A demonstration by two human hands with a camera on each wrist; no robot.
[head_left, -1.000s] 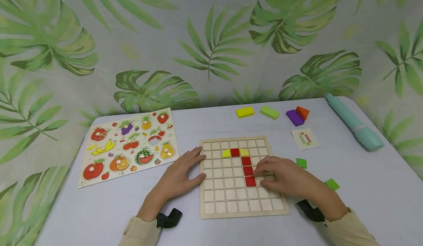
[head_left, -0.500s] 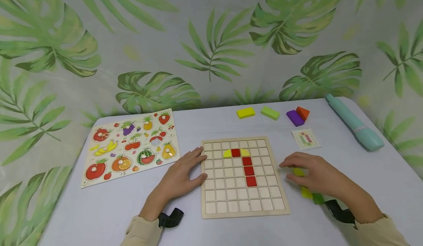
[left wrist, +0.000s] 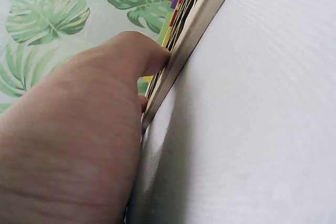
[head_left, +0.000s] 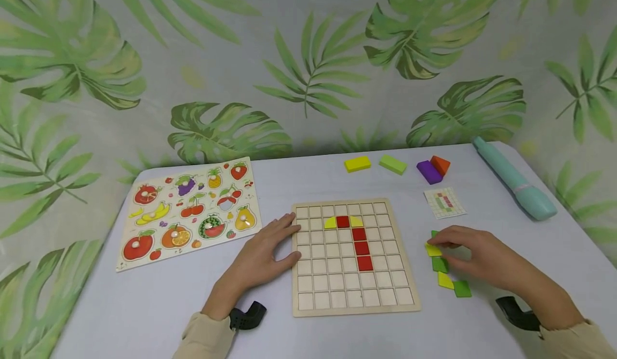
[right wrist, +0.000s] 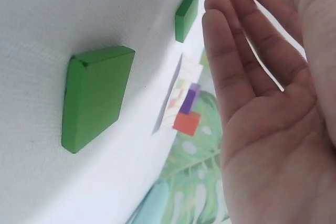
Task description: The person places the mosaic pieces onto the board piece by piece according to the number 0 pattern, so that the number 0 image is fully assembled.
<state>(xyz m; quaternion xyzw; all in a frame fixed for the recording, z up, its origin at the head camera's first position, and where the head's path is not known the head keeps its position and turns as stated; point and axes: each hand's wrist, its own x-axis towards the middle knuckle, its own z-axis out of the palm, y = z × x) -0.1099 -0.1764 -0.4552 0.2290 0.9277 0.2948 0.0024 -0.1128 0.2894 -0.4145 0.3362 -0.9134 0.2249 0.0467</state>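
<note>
A wooden grid board (head_left: pixel 337 294) lies in the middle of the table. It holds a red tile (head_left: pixel 343 222) between two yellow quarter-round pieces, and a column of red tiles (head_left: pixel 361 248) below. My left hand (head_left: pixel 289 238) lies flat beside the board, its thumb (left wrist: pixel 152 56) and fingers pressing the left edge. My right hand (head_left: pixel 445 246) is right of the board, fingers fairly straight, fingertips touching a yellow tile (head_left: pixel 432 250). Below that lie a green tile (head_left: pixel 439 264), a yellow tile (head_left: pixel 445 280) and a green tile (head_left: pixel 463 288). The right wrist view shows the open palm (right wrist: pixel 252 103) above a green tile (right wrist: pixel 97 95).
A fruit peg puzzle (head_left: pixel 188 211) lies at the left. At the back stand yellow (head_left: pixel 357 163), green (head_left: pixel 392 164), purple (head_left: pixel 429 172) and orange (head_left: pixel 440 164) blocks. A small pattern card (head_left: pixel 445 202) and a teal pen-shaped device (head_left: pixel 513 179) lie at the right.
My right hand left the red column on the board and moved right to the loose tiles, which now lie uncovered. The left hand has stayed on the board's edge.
</note>
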